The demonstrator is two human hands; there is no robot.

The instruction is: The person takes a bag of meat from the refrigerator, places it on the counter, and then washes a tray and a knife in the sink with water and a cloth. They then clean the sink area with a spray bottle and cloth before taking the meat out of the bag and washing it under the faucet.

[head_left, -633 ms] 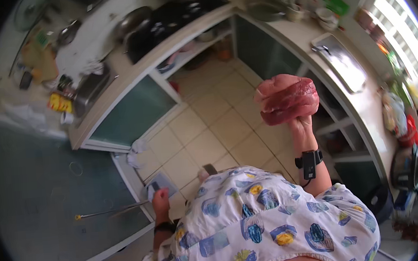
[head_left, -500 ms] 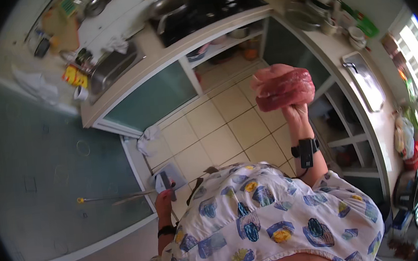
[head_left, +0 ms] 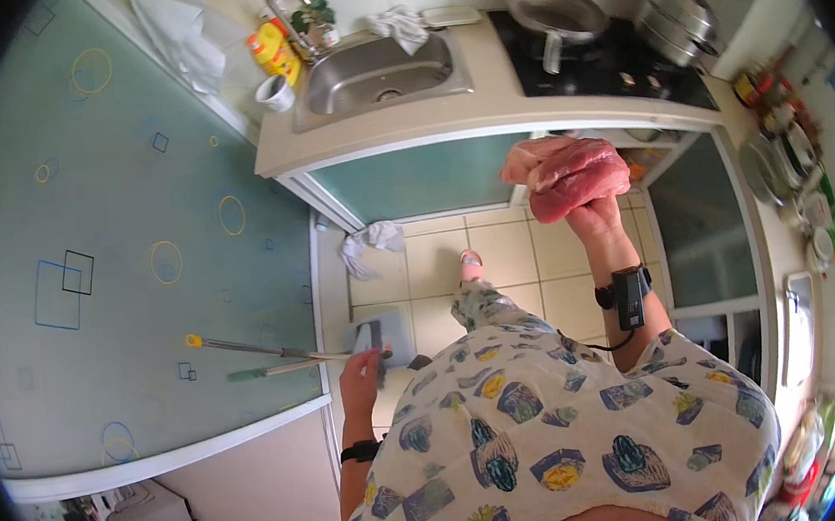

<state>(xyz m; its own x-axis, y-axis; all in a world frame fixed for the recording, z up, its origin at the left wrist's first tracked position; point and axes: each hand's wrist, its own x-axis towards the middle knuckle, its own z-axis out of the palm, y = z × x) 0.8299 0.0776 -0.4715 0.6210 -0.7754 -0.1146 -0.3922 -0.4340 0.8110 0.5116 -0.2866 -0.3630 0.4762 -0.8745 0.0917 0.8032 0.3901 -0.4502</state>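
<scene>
A thick slab of raw red meat [head_left: 578,173] with a pale, fatty side rests in my right hand [head_left: 597,220]. That palm is beneath the meat, which hides most of the fingers, and the arm is stretched forward above the floor. My left hand [head_left: 359,377] hangs low at the left with its fingers curled together. Beside its fingertips shows a flat grey, dark-edged piece [head_left: 376,350]. It overlaps a light-blue dustpan-like thing [head_left: 394,330] behind, and I cannot tell whether the hand grips it.
Ahead is a counter with a steel sink [head_left: 379,71], a yellow bottle [head_left: 274,53], a white cup [head_left: 275,93] and a cloth [head_left: 399,29]. A frying pan [head_left: 558,14] and a steel pot [head_left: 674,20] stand on the black hob [head_left: 621,75]. Long poles [head_left: 270,350] lean by the glass panel [head_left: 132,218] at left.
My view has swung right, so the sink now lies ahead. The meat stays on my right hand. My left hand appears slightly farther right, and a foot in a pink slipper has come into view.
</scene>
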